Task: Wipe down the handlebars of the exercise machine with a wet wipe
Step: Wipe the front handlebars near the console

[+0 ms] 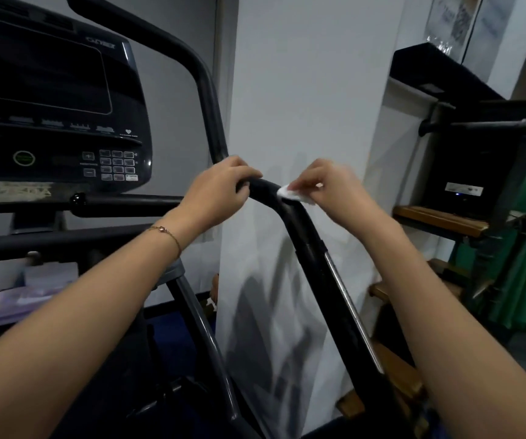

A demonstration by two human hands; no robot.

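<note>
Two hands: left fingers [243, 173] wrap handlebar [303, 231] sloping down toward viewer; right fingers [301, 184] pinch wet wipe [284, 191].

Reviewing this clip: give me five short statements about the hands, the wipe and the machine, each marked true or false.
1. The left hand grips the handlebar at its bend. True.
2. The right hand holds a green cloth. False: it pinches a white wet wipe.
3. The wet wipe touches the handlebar. True.
4. The console has a brightly lit screen. False: the screen is dark.
5. The bracelet is on the right wrist. False: it is on the left wrist.
</note>
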